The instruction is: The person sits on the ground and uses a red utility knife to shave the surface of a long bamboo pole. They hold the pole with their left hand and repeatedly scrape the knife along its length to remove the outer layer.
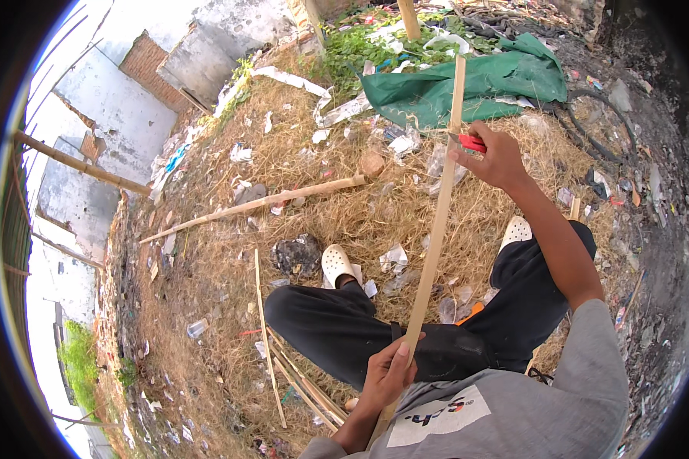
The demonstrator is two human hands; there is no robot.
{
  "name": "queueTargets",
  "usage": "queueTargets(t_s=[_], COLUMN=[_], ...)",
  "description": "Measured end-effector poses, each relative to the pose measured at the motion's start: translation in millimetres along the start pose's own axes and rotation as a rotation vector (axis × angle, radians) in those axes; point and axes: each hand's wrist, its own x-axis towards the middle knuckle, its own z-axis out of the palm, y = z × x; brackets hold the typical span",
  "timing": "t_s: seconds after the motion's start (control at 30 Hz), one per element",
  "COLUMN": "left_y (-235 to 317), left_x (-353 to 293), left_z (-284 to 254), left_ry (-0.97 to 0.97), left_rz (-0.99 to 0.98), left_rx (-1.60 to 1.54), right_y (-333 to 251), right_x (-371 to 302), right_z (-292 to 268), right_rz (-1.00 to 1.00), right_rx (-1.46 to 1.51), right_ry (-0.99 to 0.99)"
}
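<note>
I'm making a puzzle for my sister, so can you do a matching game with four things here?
1. long, flat, pale wooden strip
2. small red-handled knife
3. crumpled green sheet
4. cream clogs with holes

A. being worn
B. gripped by the left hand
C. spread on the ground
D. held in the right hand

Pairs: 1-B, 2-D, 3-C, 4-A

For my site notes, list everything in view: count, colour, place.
strip: one, tan, centre
knife: one, red, upper centre
sheet: one, green, upper centre-right
poles: several, tan, left, top
sticks: several, tan, lower left
hose: one, black, upper right
bag: one, black, mid-left
litter: uncounted, mixed, throughout
grass: uncounted, brown, throughout
walls: several, white-grey, upper left
plants: several, green, top, left
shoes: two, white, centre, right
trousers: one, black, lower centre
shirt: one, grey, bottom
left hand: one, on strip
right hand: one, holding knife
</note>
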Motion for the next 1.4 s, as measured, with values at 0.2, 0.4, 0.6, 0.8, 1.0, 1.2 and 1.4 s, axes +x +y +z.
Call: queueTargets(t_s=[0.2, 0.4, 0.6, 0.8, 1.0, 1.2, 1.4], left_y=[-4, -6, -14, -13, -10, -17, -5], left_x=[3, 6, 7, 8, 4, 2, 29], left_z=[-1, 2, 4, 10, 13, -1, -14], left_ry=[0.017, 0.027, 0.011, 0.009, -0.061, 0.000, -0.009], left_rz=[0.032, 0.058, 0.039, 0.024, -0.013, 0.002, 0.016], left_rx=[0.095, 0.205, 0.216, 0.179, 0.133, 0.056, -0.125], right_y=[-2, 2, 16, 20, 59, 138, 87], right_x=[4, 6, 10, 6, 31, 42, 15], right_z=[-7, 1, 9, 20, 14, -37, -25], right_rz=[0.059, -0.041, -0.027, -0.084, 0.237, 0.759, 0.460], right_rx=[0.105, 0.353, 0.262, 0.152, 0.379, 0.747, 0.209], right_ry=[0.039, 0.026, 0.078, 0.307, 0.471, 0.633, -0.106])
